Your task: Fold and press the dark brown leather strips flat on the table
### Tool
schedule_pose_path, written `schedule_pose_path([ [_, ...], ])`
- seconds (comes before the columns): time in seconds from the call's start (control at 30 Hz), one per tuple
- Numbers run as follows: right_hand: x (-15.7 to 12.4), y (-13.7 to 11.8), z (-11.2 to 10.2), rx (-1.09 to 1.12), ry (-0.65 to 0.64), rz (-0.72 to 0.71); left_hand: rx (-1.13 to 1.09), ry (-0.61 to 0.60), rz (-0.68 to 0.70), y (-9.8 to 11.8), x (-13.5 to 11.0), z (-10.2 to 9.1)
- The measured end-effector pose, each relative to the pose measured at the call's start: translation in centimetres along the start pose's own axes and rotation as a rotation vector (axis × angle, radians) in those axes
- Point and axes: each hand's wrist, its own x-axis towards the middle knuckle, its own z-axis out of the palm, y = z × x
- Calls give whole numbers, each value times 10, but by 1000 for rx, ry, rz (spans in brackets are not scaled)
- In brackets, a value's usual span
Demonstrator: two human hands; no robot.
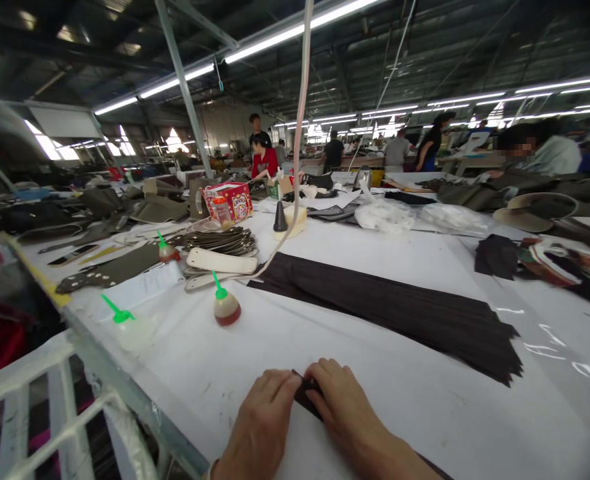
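Note:
My left hand (262, 420) and my right hand (342, 407) lie close together on the white table (375, 253) near its front edge. Both have their fingers closed on a small dark strip (305, 395) that lies flat between them; most of it is hidden under my right hand. Beyond my hands a long row of dark strips (399, 307) is laid out side by side across the table. A small glue bottle with a green nozzle (225, 305) stands upright to the left of that row.
Two more green-nozzled bottles (127, 327) (166, 250) stand at left, near cream and grey leather pieces (222, 261). A pale hose (302, 100) hangs from above. A red box (229, 199), white bags (385, 215) and dark material lie farther back. Other people work at distant tables.

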Motion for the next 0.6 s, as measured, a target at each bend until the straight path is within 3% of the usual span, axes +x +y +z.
schedule_pose_path([
  [0.1,3,0,3,10,5,3,159,-132,196,-4,-4,0],
  [0.27,4,1,7,-1,20,3,316,-152,239,-16,-10,-1],
  [0.6,-1,6,19,39,102,-73,316,-188,280,-24,-10,-8],
])
